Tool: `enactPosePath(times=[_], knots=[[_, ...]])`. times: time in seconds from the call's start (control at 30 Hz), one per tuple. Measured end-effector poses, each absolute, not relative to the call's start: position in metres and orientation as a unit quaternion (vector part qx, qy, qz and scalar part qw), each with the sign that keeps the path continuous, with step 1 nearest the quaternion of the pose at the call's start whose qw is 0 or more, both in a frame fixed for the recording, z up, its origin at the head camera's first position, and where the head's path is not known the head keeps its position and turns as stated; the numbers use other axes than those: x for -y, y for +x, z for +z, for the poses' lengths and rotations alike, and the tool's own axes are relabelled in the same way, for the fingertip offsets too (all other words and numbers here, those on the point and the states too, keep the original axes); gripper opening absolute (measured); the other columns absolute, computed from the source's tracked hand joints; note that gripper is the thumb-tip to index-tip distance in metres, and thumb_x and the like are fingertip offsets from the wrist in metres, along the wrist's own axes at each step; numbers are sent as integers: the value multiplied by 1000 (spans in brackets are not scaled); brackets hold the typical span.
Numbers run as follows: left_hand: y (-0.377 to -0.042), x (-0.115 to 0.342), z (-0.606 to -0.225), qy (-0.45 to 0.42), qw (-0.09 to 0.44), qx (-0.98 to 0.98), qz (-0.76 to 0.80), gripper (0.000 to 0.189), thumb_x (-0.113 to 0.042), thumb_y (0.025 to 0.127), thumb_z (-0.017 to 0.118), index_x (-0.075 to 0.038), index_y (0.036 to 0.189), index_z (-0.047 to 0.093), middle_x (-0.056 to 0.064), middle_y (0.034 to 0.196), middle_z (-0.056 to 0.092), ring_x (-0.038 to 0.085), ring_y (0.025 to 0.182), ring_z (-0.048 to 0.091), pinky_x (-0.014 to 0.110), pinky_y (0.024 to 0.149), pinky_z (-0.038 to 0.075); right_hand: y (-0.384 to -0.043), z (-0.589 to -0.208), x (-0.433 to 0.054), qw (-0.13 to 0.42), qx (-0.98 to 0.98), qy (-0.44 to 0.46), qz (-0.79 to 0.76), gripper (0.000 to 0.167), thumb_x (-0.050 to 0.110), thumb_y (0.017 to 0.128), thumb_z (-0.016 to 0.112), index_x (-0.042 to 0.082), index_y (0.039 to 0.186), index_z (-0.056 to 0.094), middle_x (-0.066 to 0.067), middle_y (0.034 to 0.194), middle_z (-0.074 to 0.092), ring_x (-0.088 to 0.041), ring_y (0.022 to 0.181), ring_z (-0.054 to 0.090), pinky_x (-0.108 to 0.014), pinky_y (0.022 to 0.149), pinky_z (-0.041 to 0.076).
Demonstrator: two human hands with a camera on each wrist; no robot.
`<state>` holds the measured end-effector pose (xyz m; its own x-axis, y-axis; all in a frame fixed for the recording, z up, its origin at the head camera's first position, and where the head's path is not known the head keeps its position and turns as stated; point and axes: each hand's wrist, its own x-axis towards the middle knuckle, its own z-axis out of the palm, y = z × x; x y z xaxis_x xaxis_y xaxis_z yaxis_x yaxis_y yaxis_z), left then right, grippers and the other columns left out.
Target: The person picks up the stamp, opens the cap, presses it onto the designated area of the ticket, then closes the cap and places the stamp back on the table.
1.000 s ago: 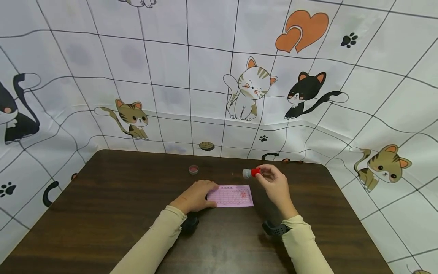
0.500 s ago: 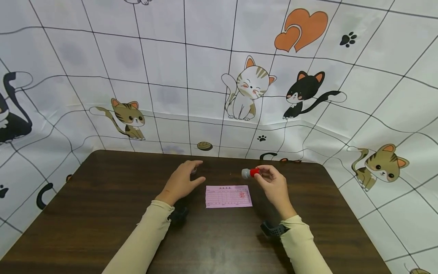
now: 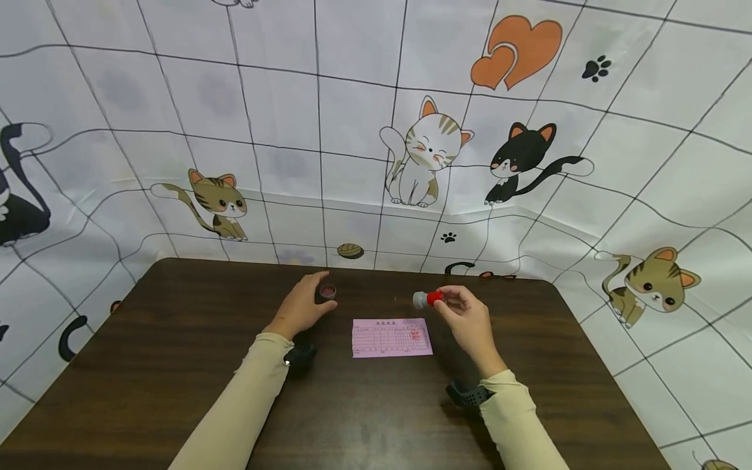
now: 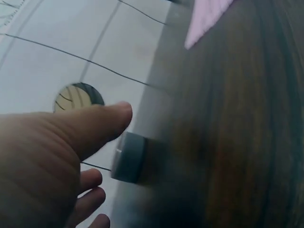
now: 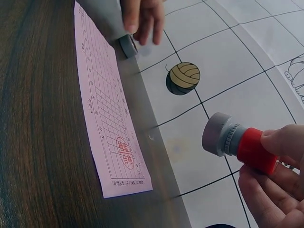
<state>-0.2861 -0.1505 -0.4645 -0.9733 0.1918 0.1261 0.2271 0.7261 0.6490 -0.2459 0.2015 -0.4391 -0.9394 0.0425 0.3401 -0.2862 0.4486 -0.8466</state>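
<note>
My right hand (image 3: 468, 321) pinches the red handle of a self-inking stamp (image 3: 427, 299) between thumb and fingers. The stamp lies sideways in the air, its grey round end (image 5: 217, 134) pointing left. At the back of the table, my left hand (image 3: 298, 309) is spread around a small round grey cap (image 3: 327, 292) with a reddish inside. In the left wrist view the thumb stands apart from the cap (image 4: 129, 157). A pink printed form (image 3: 388, 341) lies flat between the hands, with a red stamp mark (image 5: 125, 153) near one end.
The dark wooden table (image 3: 364, 418) has its back edge just behind the cap. A white cloth backdrop (image 3: 282, 163) with printed cats and grid lines rises behind and at both sides.
My left hand has let go of the pink form and moved left and back to the cap. My right hand has stayed nearly still with the stamp.
</note>
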Motion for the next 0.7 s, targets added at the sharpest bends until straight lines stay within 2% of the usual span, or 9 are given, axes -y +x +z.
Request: enactPosePath(times=[0.17, 0.53, 0.7], knots=[[-291, 153, -472, -98, 4, 936, -338, 72, -21, 98, 73, -3, 158, 38, 25, 156, 45, 44, 143, 43, 60, 115, 37, -247, -442, -203, 159, 838, 74, 517, 28, 6, 92, 78, 3, 119, 70, -18, 114, 73, -31, 105, 73, -36, 92, 58], [-295, 141, -467, -60, 12, 953, -298, 66, -26, 95, 77, -2, 151, 50, 23, 142, 57, 41, 128, 57, 56, 105, 47, -248, -441, -202, 164, 834, 89, 519, 29, 4, 91, 78, 1, 118, 70, -19, 113, 74, -33, 104, 73, -36, 91, 58], [-293, 137, -467, -52, 27, 957, -285, 56, -26, 94, 78, -1, 141, 60, 22, 133, 61, 39, 120, 61, 55, 101, 50, -247, -441, -202, 171, 832, 93, 520, 28, 4, 91, 79, 1, 118, 71, -19, 111, 74, -33, 102, 74, -34, 89, 58]])
